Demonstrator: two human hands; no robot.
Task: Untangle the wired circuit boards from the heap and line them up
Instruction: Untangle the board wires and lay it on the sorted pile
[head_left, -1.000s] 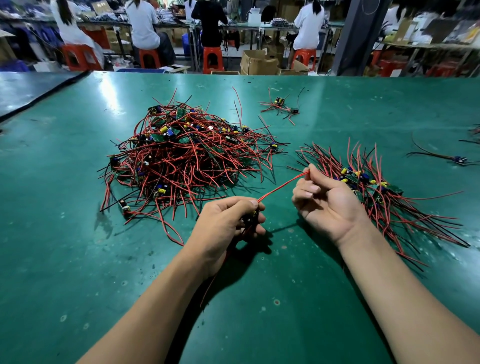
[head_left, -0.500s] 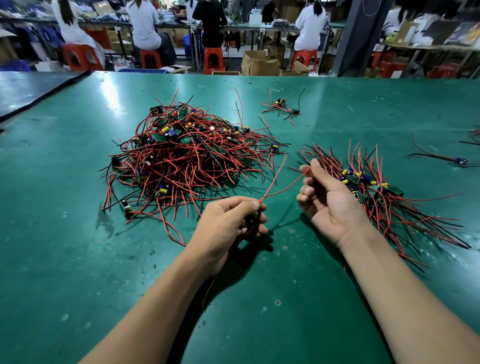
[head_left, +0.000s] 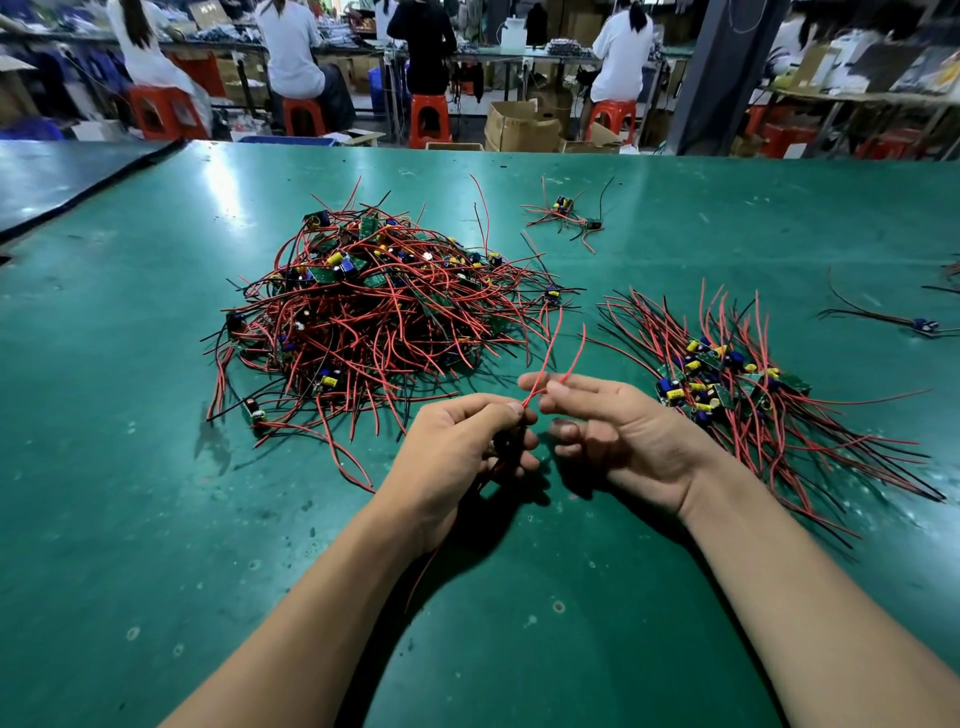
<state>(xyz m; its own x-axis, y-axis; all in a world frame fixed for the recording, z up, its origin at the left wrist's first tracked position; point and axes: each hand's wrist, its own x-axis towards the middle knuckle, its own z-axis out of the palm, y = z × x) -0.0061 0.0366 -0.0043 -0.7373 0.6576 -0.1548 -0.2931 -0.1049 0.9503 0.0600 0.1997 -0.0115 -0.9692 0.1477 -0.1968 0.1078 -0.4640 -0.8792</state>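
Head camera view, looking down across a green table (head_left: 156, 519) in a workshop. We take the heap (head_left: 374, 317) of tangled circuit boards, a mound of red and black wires, as our landmark; it sits on the table beyond the hands and a little to their left. Just on our side of the heap's near right edge, the person's left hand (head_left: 457, 447) has its fingers curled round one small dark circuit board (head_left: 506, 441), mostly hidden in the grip. Two red wires (head_left: 549, 353) rise from that hand toward the heap's right edge, their free ends in the air. The right hand (head_left: 618, 431) is just beside the left, palm turned toward it, fingers loosely bent. Its thumb and forefinger meet the red wires where they leave the left hand, but we cannot tell whether they pinch the wires or only touch them. To the right of the heap and apart from it lies a sorted batch (head_left: 727, 384) of boards gathered together, their wires running roughly parallel. Beyond the heap's right side we see a small cluster (head_left: 566, 213) of a few wired boards, and far to the heap's right a stray board (head_left: 924, 325). Well beyond the heap, past the table's far edge, people (head_left: 291, 52) sit with their backs to us on red stools (head_left: 428, 117).
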